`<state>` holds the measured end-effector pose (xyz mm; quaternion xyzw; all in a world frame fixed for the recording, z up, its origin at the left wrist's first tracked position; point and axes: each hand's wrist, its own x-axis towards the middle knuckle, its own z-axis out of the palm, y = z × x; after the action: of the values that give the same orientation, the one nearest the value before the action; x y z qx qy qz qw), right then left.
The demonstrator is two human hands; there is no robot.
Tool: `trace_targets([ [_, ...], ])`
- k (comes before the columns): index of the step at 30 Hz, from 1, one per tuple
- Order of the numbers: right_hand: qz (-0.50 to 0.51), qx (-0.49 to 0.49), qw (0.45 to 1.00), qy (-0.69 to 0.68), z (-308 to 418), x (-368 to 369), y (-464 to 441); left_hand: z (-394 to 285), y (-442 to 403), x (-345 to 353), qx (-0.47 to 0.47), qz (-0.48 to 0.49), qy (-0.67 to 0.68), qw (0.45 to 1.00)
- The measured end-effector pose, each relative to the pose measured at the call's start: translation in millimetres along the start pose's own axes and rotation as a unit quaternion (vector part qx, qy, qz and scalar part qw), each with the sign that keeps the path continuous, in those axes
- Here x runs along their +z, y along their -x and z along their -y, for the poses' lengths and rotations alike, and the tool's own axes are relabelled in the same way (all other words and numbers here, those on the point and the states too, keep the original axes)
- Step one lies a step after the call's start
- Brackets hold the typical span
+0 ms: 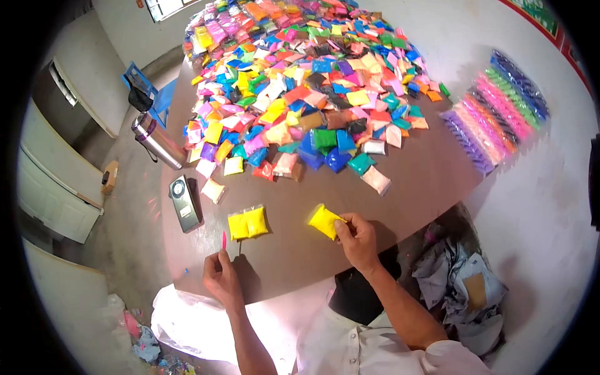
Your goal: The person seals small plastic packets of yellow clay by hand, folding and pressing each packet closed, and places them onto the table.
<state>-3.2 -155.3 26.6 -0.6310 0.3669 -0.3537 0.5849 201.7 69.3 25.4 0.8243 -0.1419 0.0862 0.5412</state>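
Note:
Between the thumb and fingers of my right hand [357, 240] is a small yellow packet [324, 222], held just above the table. My left hand [222, 278], near the front edge, pinches a thin pink stick-like tool [224, 240] that points away from me; its exact kind is too small to make out. Two joined yellow packets in a clear wrapper [247, 224] lie flat on the brown table [287, 250], between my hands and a little farther off.
A large heap of colourful small packets [312, 94] covers the table's far part. On the left stand a steel flask [157, 140] and a black device [184, 204]. Strips of coloured packets [494, 112] lie at the right. Crumpled wrapping [462, 287] fills the floor at lower right.

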Motion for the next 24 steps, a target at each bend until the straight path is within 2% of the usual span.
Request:
trace_targets([
  [2, 0.002, -0.016, 1.000, 0.003, -1, -4, 14, 4, 6, -7, 0.007, -0.001, -0.053, 0.999],
  [4, 0.007, -0.034, 0.999, 0.004, -3, -7, 26, 12, 10, -13, 0.115, 0.020, -0.147, 0.982],
  [6, 0.006, -0.059, 0.998, 0.011, -5, -9, 33, 6, 16, -16, 0.137, 0.027, -0.185, 0.973],
  [8, 0.001, -0.065, 0.998, 0.015, -5, -12, 40, -5, 21, -15, 0.351, -0.052, -0.305, 0.884],
  [10, -0.007, -0.070, 0.997, 0.019, -6, -13, 45, -19, 39, -5, 0.358, -0.054, -0.286, 0.887],
  [11, -0.032, -0.135, 0.989, 0.059, -8, -11, 48, -31, 55, 3, 0.231, 0.056, -0.159, 0.958],
  [12, -0.057, -0.199, 0.973, 0.100, -10, -10, 50, -45, 70, 12, 0.090, 0.161, -0.026, 0.983],
  [13, -0.059, -0.198, 0.974, 0.093, -12, -9, 50, -64, 84, 26, 0.036, 0.219, 0.029, 0.975],
  [14, -0.062, -0.255, 0.957, 0.126, -15, -7, 51, -82, 95, 42, -0.019, 0.275, 0.083, 0.958],
  [15, -0.065, -0.309, 0.935, 0.160, -17, -7, 54, -91, 102, 60, -0.026, 0.281, 0.100, 0.954],
  [17, -0.064, -0.333, 0.925, 0.173, -9, -11, 61, -103, 105, 81, -0.028, 0.289, 0.116, 0.950],
  [19, -0.033, -0.345, 0.916, 0.203, -7, -20, 67, -114, 108, 93, -0.133, 0.299, 0.165, 0.930],
  [22, -0.009, -0.364, 0.911, 0.194, -10, -33, 72, -93, 105, 100, -0.113, 0.320, 0.144, 0.930],
  [24, -0.032, -0.315, 0.935, 0.158, -7, -36, 75, -97, 111, 95, -0.090, 0.325, 0.154, 0.929],
])
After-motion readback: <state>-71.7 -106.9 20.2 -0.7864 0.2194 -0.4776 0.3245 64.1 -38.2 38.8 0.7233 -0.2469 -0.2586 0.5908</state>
